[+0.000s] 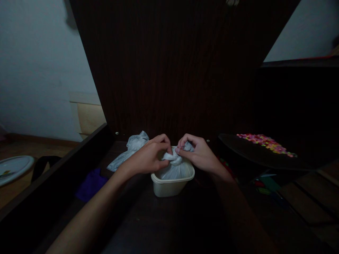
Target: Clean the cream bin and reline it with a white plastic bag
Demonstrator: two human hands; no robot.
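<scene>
A white plastic bag (173, 171) sits inside a small cream-coloured tub (172, 188), its top twisted into a knot above the rim. My left hand (152, 154) has its thumb and fingers curled around the left side of the knot. From the right, my right hand (198, 151) pinches the bag's gathered end, and a bit of plastic pokes out behind the fingers. The bag's lower part is hidden by the tub wall. Just behind my left wrist lies another crumpled whitish plastic bag (136, 143).
A purple cloth (91, 185) lies left of the tub. On the right, a dark rounded panel (251, 153) carries a strip of colourful flower-like pieces (266, 144). A dark wooden board (169, 70) rises behind, and a low side rail (58, 169) runs along the left.
</scene>
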